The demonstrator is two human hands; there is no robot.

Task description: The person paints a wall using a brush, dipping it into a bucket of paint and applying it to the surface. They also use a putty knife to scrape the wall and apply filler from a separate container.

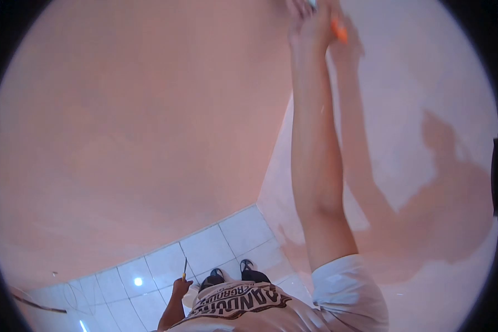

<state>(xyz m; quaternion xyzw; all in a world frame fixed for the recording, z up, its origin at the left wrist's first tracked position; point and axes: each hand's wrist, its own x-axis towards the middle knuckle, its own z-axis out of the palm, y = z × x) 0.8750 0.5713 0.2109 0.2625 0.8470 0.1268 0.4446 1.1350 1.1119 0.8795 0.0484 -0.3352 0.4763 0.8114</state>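
Note:
My right arm reaches up along the wall corner, and my right hand [314,21] is closed at the top edge of the view. Out of its side sticks the orange end of an object [340,31]; a small pale bit shows between the fingers, and the rest is hidden. Low at my left side, my left hand [180,288] grips a screwdriver [185,270] with a yellowish handle, its thin dark shaft pointing up and away from me.
Two pinkish walls, one on the left [149,122] and one on the right [393,72], meet in a corner. Shadows of my arm and head fall on the right one. Below lies a white tiled floor [205,246], with a thin cable [72,296] at lower left.

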